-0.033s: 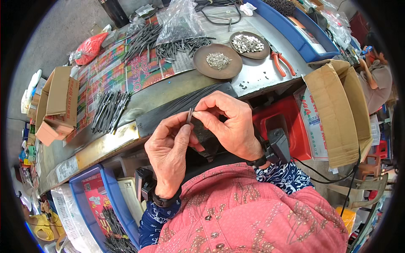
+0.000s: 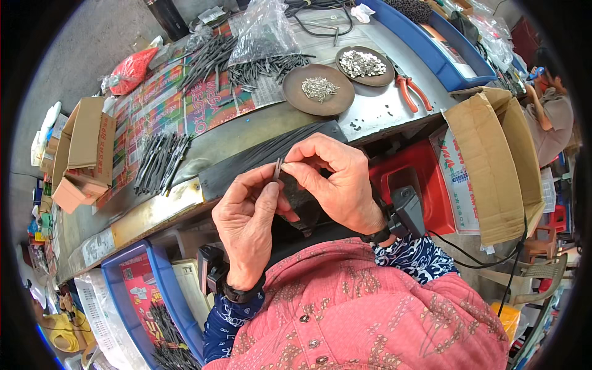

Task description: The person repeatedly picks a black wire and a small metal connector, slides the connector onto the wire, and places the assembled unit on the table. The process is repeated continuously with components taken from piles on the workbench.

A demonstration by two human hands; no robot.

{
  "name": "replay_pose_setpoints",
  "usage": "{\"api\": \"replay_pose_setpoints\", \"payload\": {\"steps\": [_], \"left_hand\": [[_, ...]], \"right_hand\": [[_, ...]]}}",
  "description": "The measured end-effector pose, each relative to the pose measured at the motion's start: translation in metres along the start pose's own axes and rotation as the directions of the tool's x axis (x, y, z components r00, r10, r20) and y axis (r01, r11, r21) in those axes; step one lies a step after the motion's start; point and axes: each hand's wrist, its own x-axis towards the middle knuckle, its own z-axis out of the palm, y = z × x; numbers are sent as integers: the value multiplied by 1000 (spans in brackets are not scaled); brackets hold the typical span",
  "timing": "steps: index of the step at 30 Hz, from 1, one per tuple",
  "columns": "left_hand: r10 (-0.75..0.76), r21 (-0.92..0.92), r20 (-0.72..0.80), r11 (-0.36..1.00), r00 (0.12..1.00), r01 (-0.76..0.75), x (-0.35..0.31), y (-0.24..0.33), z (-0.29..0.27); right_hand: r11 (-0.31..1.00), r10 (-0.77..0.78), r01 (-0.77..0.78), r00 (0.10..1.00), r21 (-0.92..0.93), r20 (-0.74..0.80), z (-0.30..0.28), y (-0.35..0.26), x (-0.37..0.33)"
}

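Just past the table's near edge, my left hand (image 2: 246,213) pinches a thin dark strip (image 2: 277,171) between thumb and forefinger. The fingertips of my right hand (image 2: 336,179) are closed at the strip's upper end; any smaller part between them is too small to make out. Beneath both hands lies a dark board or mat (image 2: 265,154) along the table edge. Beyond them, a brown dish (image 2: 296,98) bears small silvery metal pieces (image 2: 319,89). A second dish (image 2: 383,79) has whitish metal bits (image 2: 361,63). Beside it rest red-handled pliers (image 2: 407,92).
Black strips (image 2: 161,163) lie in a bundle at left, with more black pieces (image 2: 209,58) farther back near a clear plastic bag (image 2: 262,37). Cardboard boxes (image 2: 89,139) flank the table; another carton (image 2: 484,166) stands right, above a red stool (image 2: 425,185). A blue bin (image 2: 148,296) sits lower left.
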Motion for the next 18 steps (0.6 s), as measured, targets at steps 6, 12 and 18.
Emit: {"api": "replay_pose_setpoints", "payload": {"steps": [6,12,18], "left_hand": [[11,19,-8,1000,1000,-11,0,-1,1],[75,110,-17,991,997,-73,-1,-6,2],[49,64,-5,997,999,-48,-3,-7,1]], "right_hand": [[963,191,-193,981,187,27,1,-2,0],[973,193,-198,980,116,52,-2,-4,0],[938,268,-279,960,207,80,-3,-5,1]]}}
